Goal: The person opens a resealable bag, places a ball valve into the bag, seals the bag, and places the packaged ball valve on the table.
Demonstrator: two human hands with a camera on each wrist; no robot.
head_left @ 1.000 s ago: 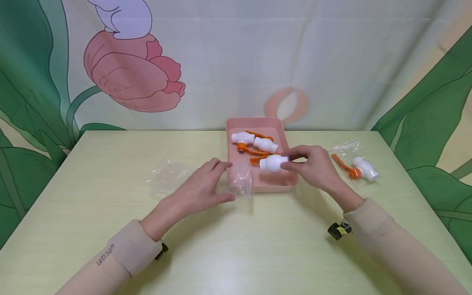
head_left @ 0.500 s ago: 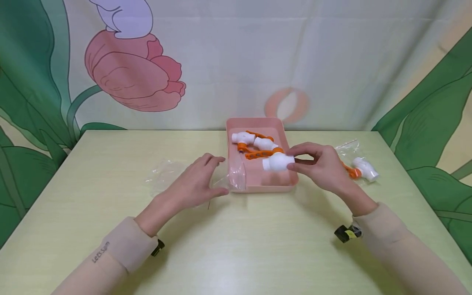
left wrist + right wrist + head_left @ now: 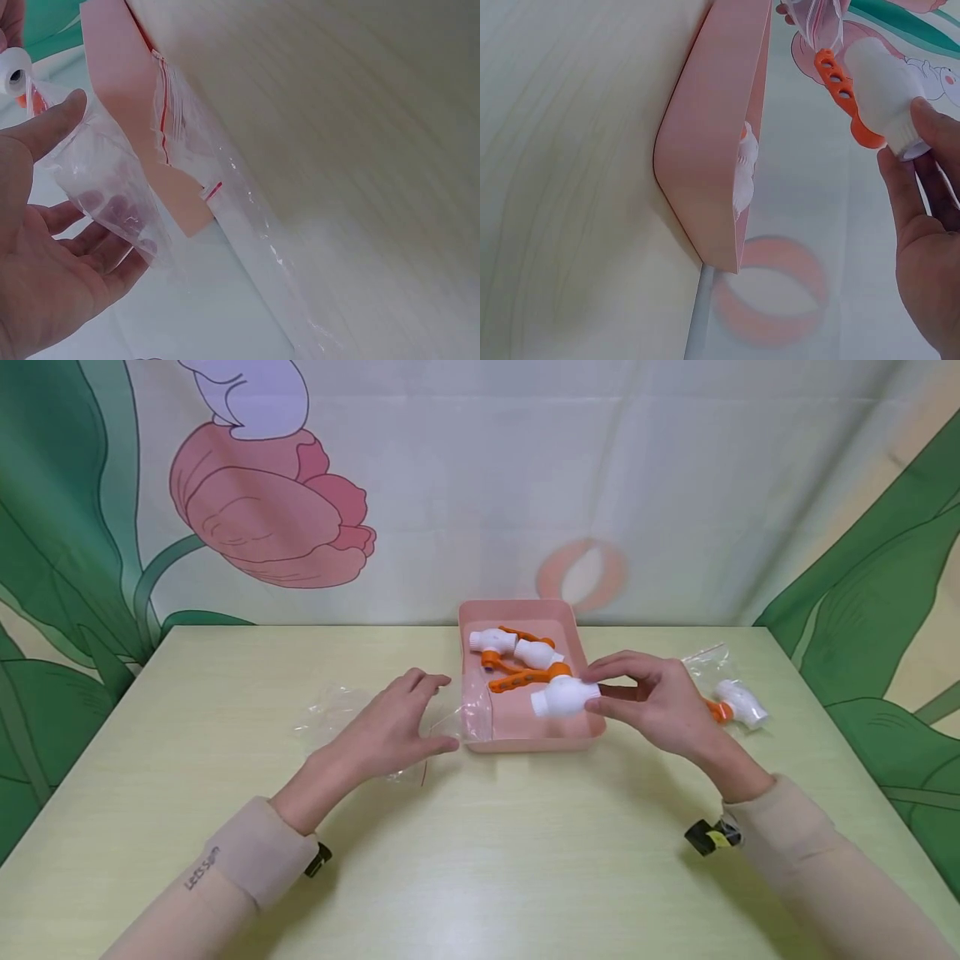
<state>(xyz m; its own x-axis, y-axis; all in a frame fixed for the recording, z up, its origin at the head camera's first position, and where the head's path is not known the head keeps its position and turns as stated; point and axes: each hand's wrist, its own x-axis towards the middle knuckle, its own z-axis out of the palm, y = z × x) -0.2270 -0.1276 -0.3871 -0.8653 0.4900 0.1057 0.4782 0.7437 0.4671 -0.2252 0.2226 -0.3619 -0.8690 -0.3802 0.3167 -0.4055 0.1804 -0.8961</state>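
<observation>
In the head view my right hand (image 3: 660, 702) pinches one end of a white plastic ball valve (image 3: 562, 697) with an orange lever, above the pink tray. The lever points left, its tip close to a clear plastic bag (image 3: 474, 717); whether they touch I cannot tell. My left hand (image 3: 378, 727) is spread, thumb well apart from the fingers. In the left wrist view that bag (image 3: 112, 172) lies across the fingers, which show through it. Below the held valve, two more ball valves (image 3: 493, 642) lie in the tray (image 3: 525, 745).
To the right, another ball valve (image 3: 742, 703) lies in a clear zip bag (image 3: 708, 662) on the table, partly behind my right hand. Clear bags (image 3: 333, 710) lie left of the tray, near my left hand. A printed curtain (image 3: 450, 485) hangs behind the table.
My left hand has drawn left with the bag, away from the held valve. The right hand has shifted slightly right, and the valve's lever now shows fully, pointing left.
</observation>
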